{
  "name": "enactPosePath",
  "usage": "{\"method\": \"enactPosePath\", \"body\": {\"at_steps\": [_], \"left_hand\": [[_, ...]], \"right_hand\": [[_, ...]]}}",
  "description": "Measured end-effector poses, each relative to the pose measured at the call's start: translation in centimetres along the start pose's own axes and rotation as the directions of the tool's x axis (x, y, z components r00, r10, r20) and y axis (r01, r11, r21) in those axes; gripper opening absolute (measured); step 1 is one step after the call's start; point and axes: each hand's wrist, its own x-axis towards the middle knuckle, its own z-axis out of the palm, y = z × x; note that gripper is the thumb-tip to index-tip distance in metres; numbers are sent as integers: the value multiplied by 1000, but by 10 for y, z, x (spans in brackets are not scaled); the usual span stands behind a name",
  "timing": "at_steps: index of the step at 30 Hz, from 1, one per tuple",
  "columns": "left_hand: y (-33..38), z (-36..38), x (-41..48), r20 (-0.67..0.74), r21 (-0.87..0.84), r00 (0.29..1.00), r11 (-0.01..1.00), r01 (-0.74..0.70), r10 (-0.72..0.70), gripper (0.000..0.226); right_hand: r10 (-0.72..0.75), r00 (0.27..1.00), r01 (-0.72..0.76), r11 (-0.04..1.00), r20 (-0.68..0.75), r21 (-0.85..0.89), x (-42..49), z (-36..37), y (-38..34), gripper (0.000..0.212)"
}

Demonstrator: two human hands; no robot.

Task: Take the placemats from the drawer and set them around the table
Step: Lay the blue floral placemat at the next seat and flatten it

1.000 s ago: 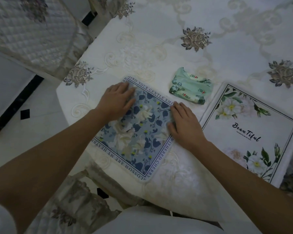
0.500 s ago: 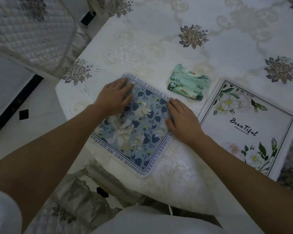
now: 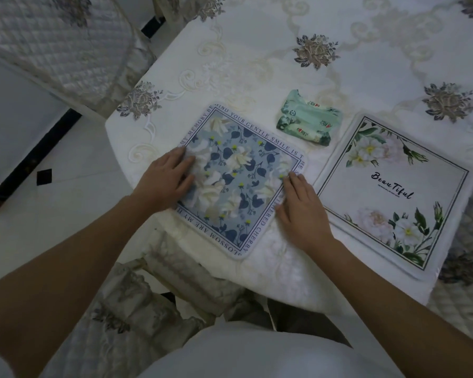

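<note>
A blue floral placemat (image 3: 241, 175) with lettering round its border lies flat near the table's corner. My left hand (image 3: 165, 181) rests palm down on its left edge, fingers spread. Over on the mat's right edge, my right hand (image 3: 301, 211) presses flat in the same way. Neither hand grips anything. A white placemat (image 3: 393, 192) printed with flowers and the word "Beautiful" lies flat to the right, apart from both hands.
A green tissue pack (image 3: 307, 118) lies behind the two mats. The table (image 3: 257, 64) wears a white embroidered cloth. Quilted chair covers show at upper left (image 3: 60, 45) and below the table edge (image 3: 137, 317). White floor tiles (image 3: 52, 159) are to the left.
Both hands have slid back toward me along the blue placemat's sides, uncovering its far corner. The mat itself lies where it was.
</note>
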Motion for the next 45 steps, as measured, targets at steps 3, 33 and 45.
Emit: {"method": "enactPosePath", "body": {"at_steps": [3,33,45], "left_hand": [[-6,9,-35,1,-8,1000,1000,15,-15,66],[-4,44,-141,-69,71,997,997,-19,24,62],[9,46,-137,-80,77,980,981,-177,183,56]], "right_hand": [[9,1000,-9,1000,17,-13,-26,11,-11,65],[-335,932,345,937,137,-58,-78,58,-115,61],[-347,934,349,937,90,-11,-49,57,-149,60]]}}
